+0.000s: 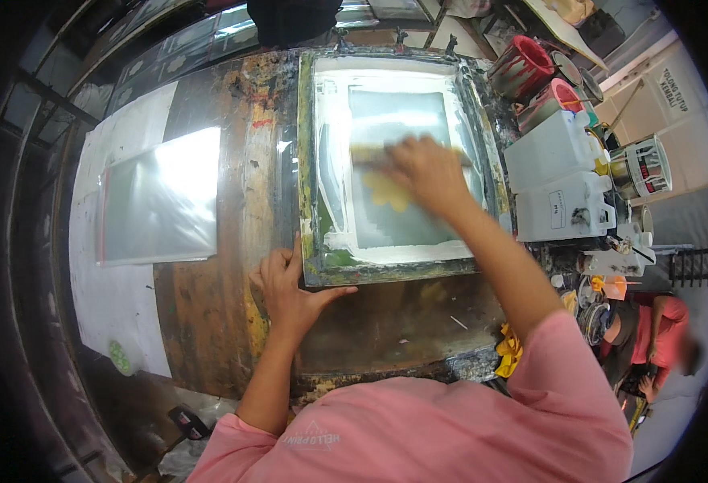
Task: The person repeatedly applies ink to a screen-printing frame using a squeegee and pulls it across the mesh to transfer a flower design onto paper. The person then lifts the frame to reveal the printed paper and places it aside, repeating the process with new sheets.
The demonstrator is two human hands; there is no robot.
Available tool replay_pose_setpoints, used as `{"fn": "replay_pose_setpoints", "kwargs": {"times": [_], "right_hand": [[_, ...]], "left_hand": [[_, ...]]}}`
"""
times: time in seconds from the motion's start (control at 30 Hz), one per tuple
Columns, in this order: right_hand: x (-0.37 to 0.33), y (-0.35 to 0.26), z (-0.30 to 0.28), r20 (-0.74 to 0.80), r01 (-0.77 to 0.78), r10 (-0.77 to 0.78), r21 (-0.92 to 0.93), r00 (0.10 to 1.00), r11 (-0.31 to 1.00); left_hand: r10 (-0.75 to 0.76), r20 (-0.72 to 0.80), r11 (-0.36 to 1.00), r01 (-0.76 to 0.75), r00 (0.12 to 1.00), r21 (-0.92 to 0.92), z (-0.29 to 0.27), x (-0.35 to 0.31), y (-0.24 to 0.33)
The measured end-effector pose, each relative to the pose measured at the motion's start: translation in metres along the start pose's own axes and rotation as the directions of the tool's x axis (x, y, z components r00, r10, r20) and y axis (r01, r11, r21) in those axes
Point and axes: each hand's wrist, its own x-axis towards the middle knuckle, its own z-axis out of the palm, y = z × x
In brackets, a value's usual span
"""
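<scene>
A screen-printing frame [309, 193] with a worn, paint-stained rim lies flat on the table. White tape or coating borders its pale mesh [402, 229], where a yellow flower shape [386, 193] shows. My right hand [428, 171], blurred by motion, is closed around a long squeegee [364, 154] set crosswise on the upper mesh. At the frame's near left corner rests my left hand [288, 294]. Its fingers are spread, with the thumb along the near edge and a finger along the left side.
A stack of see-through plastic sheets or bags [161, 201] lies left on white paper [88, 298]. Clamps [401, 39] line the frame's far edge. White jerrycans [559, 205] and red-stained paint cans [523, 68] crowd the right side. Another person [668, 330] sits farther right.
</scene>
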Motion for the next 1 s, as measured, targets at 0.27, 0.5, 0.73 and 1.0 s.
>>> {"fn": "replay_pose_setpoints", "kwargs": {"times": [0.27, 0.5, 0.73, 1.0], "right_hand": [[0.156, 0.105, -0.008, 0.139, 0.019, -0.03, 0.082, 0.99, 0.996], [0.114, 0.084, 0.033, -0.03, -0.04, 0.038, -0.074, 0.999, 0.996], [-0.04, -0.035, -0.045, 0.054, -0.003, 0.001, 0.032, 0.999, 0.999], [-0.076, -0.089, -0.125, 0.081, -0.034, 0.03, 0.054, 0.996, 0.998]], "left_hand": [[0.022, -0.126, 0.988, -0.041, 0.992, -0.151, 0.006, -0.004, 0.007], [0.066, -0.173, 0.965, -0.107, 0.983, -0.239, 0.013, -0.009, 0.005], [0.037, -0.189, 0.957, -0.089, 0.981, -0.276, 0.017, -0.011, 0.003], [-0.072, -0.177, 0.825, -0.04, 0.982, -0.563, 0.004, 0.001, 0.024]]}}
